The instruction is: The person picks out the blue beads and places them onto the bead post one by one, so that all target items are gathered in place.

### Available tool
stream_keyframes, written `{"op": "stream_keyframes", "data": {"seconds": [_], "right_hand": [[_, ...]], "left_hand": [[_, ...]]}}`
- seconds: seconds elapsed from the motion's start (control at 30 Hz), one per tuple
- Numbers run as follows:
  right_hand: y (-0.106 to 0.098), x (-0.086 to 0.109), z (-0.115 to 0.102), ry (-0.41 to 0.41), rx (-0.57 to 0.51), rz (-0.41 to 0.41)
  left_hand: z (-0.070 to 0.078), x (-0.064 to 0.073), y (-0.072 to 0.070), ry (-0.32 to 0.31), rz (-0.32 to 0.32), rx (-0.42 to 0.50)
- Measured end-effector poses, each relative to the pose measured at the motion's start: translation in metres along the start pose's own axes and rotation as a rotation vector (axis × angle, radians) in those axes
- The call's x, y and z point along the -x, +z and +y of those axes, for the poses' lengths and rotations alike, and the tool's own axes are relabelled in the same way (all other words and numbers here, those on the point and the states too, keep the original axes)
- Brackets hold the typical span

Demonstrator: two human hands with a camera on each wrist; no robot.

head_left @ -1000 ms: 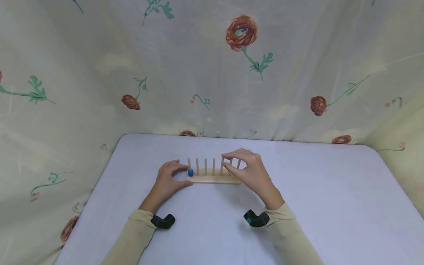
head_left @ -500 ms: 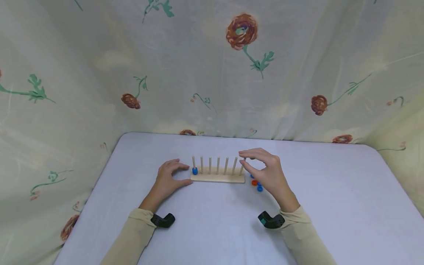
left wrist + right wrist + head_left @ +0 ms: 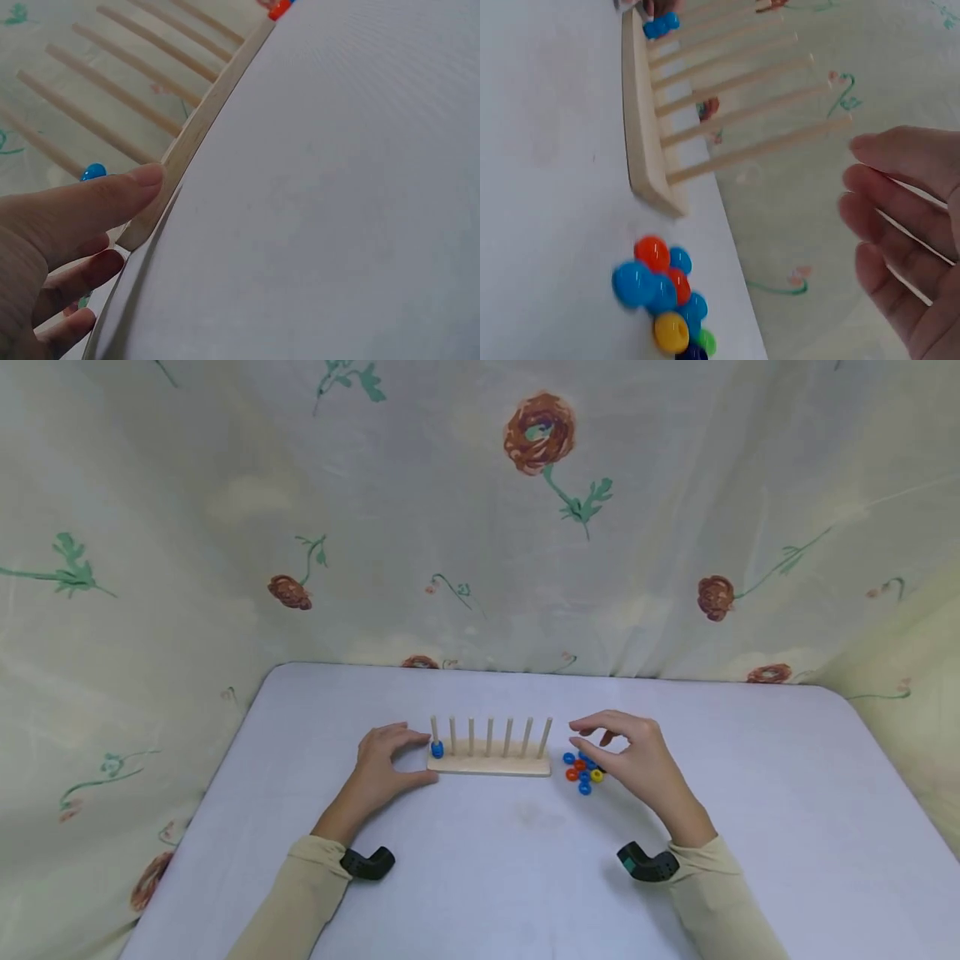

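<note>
So the wooden peg board (image 3: 487, 766) runs lengthwise from the left hand (image 3: 377, 768), curved loosely round its near end (can't tell how firmly), toward the right hand (image 3: 637, 760), whose thumb and index finger hang apart with nothing between them. The loose bead pile (image 3: 584, 776) is pretty clearly right-hand territory, just below those fingertips on the person's side and well apart from the left fingers, while the small blue beads (image 3: 437, 749) sit just beside the left index fingertip.
</note>
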State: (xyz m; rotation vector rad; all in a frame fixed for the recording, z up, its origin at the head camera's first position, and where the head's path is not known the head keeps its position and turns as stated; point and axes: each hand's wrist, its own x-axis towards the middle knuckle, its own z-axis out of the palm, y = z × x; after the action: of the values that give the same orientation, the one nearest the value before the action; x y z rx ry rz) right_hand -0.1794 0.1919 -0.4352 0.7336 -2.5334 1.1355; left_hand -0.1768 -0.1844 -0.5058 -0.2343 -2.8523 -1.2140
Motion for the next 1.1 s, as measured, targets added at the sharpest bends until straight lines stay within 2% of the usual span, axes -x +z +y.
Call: {"op": "stream_keyframes", "data": {"seconds": [0.27,0.57,0.73,1.1], "right_hand": [[-0.008,0.017,0.020,0.143,0.085,-0.256],[-0.002,0.022,0.027,0.215,0.166,-0.383],[0.003,0.023,0.025,0.238,0.211,-0.403],[0.008,0.024,0.024,0.206,0.259,-0.422]], "left_hand": [[0.004,-0.002,0.002,0.018,-0.002,-0.010],[0.004,-0.006,0.006,0.002,0.011,-0.005],[0.004,-0.007,0.006,0.008,0.022,-0.014],[0.002,-0.006,0.006,0.030,0.039,-0.002]]}}
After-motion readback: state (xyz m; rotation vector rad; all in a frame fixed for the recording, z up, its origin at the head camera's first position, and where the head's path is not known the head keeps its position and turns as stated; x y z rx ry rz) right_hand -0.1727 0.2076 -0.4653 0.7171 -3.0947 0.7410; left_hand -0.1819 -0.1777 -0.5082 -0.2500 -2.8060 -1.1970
